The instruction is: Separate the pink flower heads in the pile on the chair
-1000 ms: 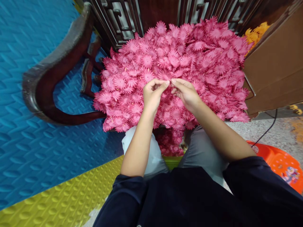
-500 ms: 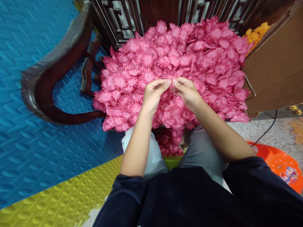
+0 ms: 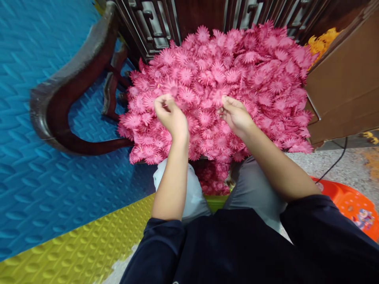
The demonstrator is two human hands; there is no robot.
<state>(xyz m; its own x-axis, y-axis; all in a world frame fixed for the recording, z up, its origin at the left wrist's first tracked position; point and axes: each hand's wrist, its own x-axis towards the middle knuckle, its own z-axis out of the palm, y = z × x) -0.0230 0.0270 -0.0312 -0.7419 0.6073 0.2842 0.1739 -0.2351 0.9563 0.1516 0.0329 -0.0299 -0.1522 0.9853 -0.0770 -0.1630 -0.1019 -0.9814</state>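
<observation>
A broad heap of pink artificial flower pieces [image 3: 207,65] with thin, fringed petals lies in front of me. Over the left part of the heap is my left hand [image 3: 171,116], its thumb and index finger pinched at the edge of a blurred pink flower piece [image 3: 172,87]. To the right, my right hand [image 3: 236,113] has its fingertips closed on a pink flower piece [image 3: 218,96] that blends in with the heap. The two hands are apart, both just above the flowers.
A dark curved wooden armrest [image 3: 56,106] stands at the left over blue matting [image 3: 29,189]. At the right is a brown cardboard box [image 3: 343,83], with orange pieces [image 3: 321,43] behind it. An orange plastic stool [image 3: 355,207] sits lower right. More pink pieces [image 3: 214,179] lie between my knees.
My hands were together at the middle, fingertips nearly touching. My left hand has moved left with a pink piece, while my right hand has shifted slightly right.
</observation>
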